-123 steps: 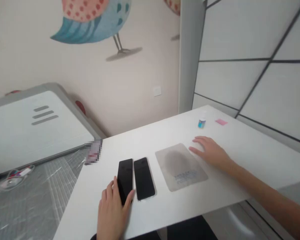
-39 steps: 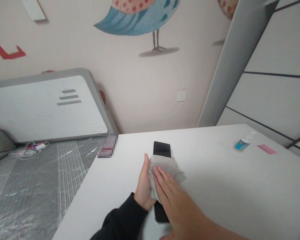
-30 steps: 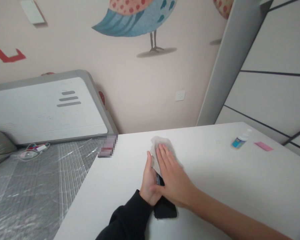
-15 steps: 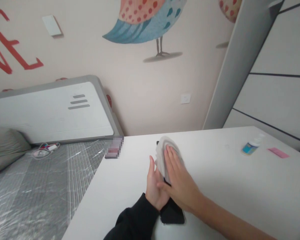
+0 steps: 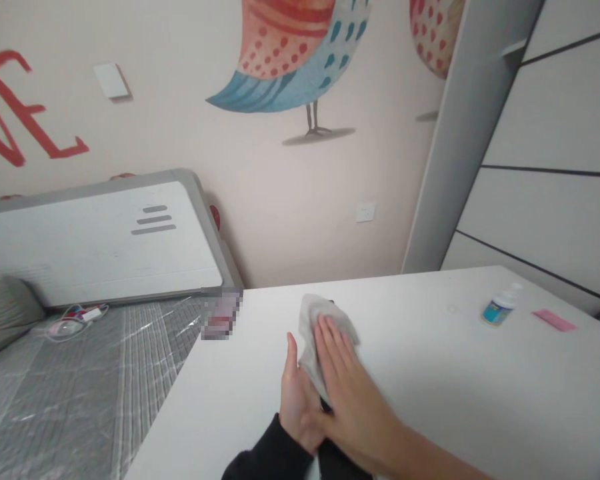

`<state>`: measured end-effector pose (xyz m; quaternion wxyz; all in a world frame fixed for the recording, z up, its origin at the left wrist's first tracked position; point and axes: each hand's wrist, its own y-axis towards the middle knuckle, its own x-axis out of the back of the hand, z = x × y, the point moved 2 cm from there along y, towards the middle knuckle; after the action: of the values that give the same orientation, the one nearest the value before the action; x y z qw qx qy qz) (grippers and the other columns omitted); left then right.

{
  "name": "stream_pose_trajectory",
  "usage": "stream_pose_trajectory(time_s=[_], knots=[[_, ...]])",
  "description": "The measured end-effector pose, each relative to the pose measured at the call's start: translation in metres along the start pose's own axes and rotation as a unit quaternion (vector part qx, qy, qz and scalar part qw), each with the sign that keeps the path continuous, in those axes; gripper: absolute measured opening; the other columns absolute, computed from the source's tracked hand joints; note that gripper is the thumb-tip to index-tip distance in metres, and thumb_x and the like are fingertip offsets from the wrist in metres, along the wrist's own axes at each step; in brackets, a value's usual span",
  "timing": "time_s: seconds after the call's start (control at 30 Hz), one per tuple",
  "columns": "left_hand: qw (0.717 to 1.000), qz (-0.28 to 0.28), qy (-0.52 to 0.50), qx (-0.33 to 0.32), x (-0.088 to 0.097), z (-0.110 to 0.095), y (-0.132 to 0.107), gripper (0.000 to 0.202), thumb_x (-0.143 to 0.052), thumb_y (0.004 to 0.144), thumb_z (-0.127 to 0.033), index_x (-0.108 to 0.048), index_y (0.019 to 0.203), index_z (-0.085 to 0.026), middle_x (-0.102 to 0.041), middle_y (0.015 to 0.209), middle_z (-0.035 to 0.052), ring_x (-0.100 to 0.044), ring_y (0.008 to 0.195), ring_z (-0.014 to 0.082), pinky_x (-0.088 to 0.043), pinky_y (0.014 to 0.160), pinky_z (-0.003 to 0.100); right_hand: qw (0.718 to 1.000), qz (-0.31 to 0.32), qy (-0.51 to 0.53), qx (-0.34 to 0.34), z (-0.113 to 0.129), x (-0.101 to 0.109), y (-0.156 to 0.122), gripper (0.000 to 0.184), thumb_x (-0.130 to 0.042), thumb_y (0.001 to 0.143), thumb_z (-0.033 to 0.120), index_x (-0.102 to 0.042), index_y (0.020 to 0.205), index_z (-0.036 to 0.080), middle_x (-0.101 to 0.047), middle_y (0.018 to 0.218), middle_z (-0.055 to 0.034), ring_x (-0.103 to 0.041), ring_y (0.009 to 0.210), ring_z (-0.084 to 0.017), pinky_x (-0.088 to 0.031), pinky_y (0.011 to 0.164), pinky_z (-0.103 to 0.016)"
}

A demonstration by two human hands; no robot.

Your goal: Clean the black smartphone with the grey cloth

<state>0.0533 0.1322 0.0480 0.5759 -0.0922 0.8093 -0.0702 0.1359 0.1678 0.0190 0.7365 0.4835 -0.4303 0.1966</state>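
Observation:
My left hand (image 5: 297,403) is palm up over the table, its thumb raised and its fingers hidden behind a light grey cloth (image 5: 311,321). Under the cloth it supports a dark flat thing (image 5: 325,405), phone-like, showing only as a small edge and a far corner. My right hand (image 5: 353,393) lies over the cloth, fingers together and pressed on it, thumb crossing toward my left palm. Below both hands, a black phone (image 5: 339,465) lies on the white table (image 5: 240,400), partly covered by my right wrist and cut off by the lower frame edge.
A white bottle with a blue label (image 5: 500,305) stands at the table's right, beside a pink strip (image 5: 554,320). A pixelated item (image 5: 222,313) is at the far left corner. Left of the table is a plastic-covered bed (image 5: 70,393) with a cable (image 5: 73,323).
The view has tilted up, so the table sits lower in it. My right hand and the cloth have shifted slightly over the dark flat thing; my left hand keeps its hold.

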Motion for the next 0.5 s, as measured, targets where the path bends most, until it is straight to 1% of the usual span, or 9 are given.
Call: stream_pose_trajectory(time_s=[0.07,0.13,0.17,0.23,0.27,0.33,0.37,0.43,0.5], knots=[[0.999,-0.016,-0.003,0.030,0.004,-0.003,0.003,0.065,-0.044,0.097,-0.064,-0.073,0.122,-0.012,-0.078,0.116,0.0144,-0.064,0.127,0.0297,-0.035,0.120,0.042,0.997,0.023,-0.004,0.076,0.008,-0.004,-0.015,0.114,-0.056,0.092,0.065,0.010,0.159,0.000,-0.006,0.167,-0.0257,-0.019,0.155,-0.041,-0.039,0.118,-0.055],[0.998,0.007,0.003,0.060,0.008,-0.002,0.005,0.063,-0.050,0.095,-0.064,-0.075,0.118,-0.011,-0.078,0.114,0.0160,-0.063,0.128,0.0324,-0.034,0.120,0.045,0.990,0.056,0.004,0.127,0.004,0.000,-0.019,0.113,-0.058,0.093,0.064,0.009,0.159,0.001,-0.010,0.166,-0.0236,-0.021,0.155,-0.037,-0.038,0.120,-0.049],[0.998,0.026,0.007,0.052,0.010,-0.002,0.007,0.061,-0.050,0.095,-0.062,-0.075,0.117,-0.012,-0.077,0.117,0.0157,-0.060,0.131,0.0321,-0.033,0.121,0.044,0.989,0.073,0.013,0.128,-0.003,0.004,-0.017,0.115,-0.058,0.091,0.068,0.008,0.159,0.002,-0.010,0.166,-0.0228,-0.022,0.155,-0.036,-0.037,0.121,-0.048],[0.997,0.063,0.021,0.029,0.014,0.001,0.010,0.056,-0.048,0.097,-0.061,-0.076,0.117,-0.016,-0.074,0.127,0.0128,-0.054,0.138,0.0296,-0.032,0.122,0.042,0.991,0.095,0.028,0.090,-0.021,0.013,-0.008,0.123,-0.058,0.083,0.078,0.004,0.160,0.005,-0.010,0.167,-0.0220,-0.023,0.155,-0.037,-0.036,0.122,-0.051],[0.996,0.078,0.037,0.023,0.016,0.002,0.012,0.056,-0.047,0.097,-0.062,-0.075,0.120,-0.018,-0.071,0.133,0.0115,-0.051,0.141,0.0291,-0.032,0.122,0.042,0.993,0.094,0.027,0.067,-0.029,0.015,-0.004,0.124,-0.059,0.082,0.079,0.003,0.161,0.006,-0.009,0.167,-0.0219,-0.023,0.154,-0.038,-0.036,0.121,-0.053],[0.991,0.102,0.075,0.038,0.021,0.002,0.017,0.058,-0.051,0.093,-0.066,-0.072,0.125,-0.022,-0.065,0.142,0.0111,-0.048,0.143,0.0319,-0.035,0.120,0.046,0.997,0.062,0.005,0.049,-0.038,0.010,-0.002,0.112,-0.060,0.091,0.066,0.004,0.161,0.006,-0.015,0.166,-0.0212,-0.028,0.153,-0.038,-0.040,0.118,-0.054],[0.989,0.110,0.091,0.049,0.022,0.000,0.020,0.058,-0.054,0.091,-0.066,-0.071,0.125,-0.023,-0.063,0.143,0.0118,-0.050,0.141,0.0336,-0.038,0.117,0.048,0.997,0.043,-0.008,0.070,-0.038,0.002,-0.003,0.102,-0.058,0.097,0.054,0.005,0.160,0.006,-0.020,0.165,-0.0201,-0.032,0.151,-0.036,-0.044,0.117,-0.051],[0.985,0.117,0.112,0.055,0.024,-0.007,0.023,0.050,-0.060,0.092,-0.059,-0.068,0.127,-0.024,-0.062,0.143,0.0128,-0.055,0.133,0.0334,-0.045,0.111,0.052,0.985,-0.015,-0.034,0.166,-0.032,-0.016,-0.010,0.076,-0.050,0.105,0.029,-0.004,0.162,0.010,-0.043,0.156,-0.0122,-0.051,0.141,-0.024,-0.055,0.106,-0.034],[0.984,0.117,0.126,0.051,0.025,-0.013,0.022,0.042,-0.062,0.095,-0.047,-0.063,0.129,-0.022,-0.060,0.140,0.0122,-0.061,0.123,0.0293,-0.051,0.104,0.052,0.964,-0.052,-0.052,0.255,-0.028,-0.025,-0.014,0.061,-0.043,0.107,0.022,-0.019,0.162,0.012,-0.056,0.147,-0.0053,-0.060,0.133,-0.015,-0.057,0.097,-0.020]])
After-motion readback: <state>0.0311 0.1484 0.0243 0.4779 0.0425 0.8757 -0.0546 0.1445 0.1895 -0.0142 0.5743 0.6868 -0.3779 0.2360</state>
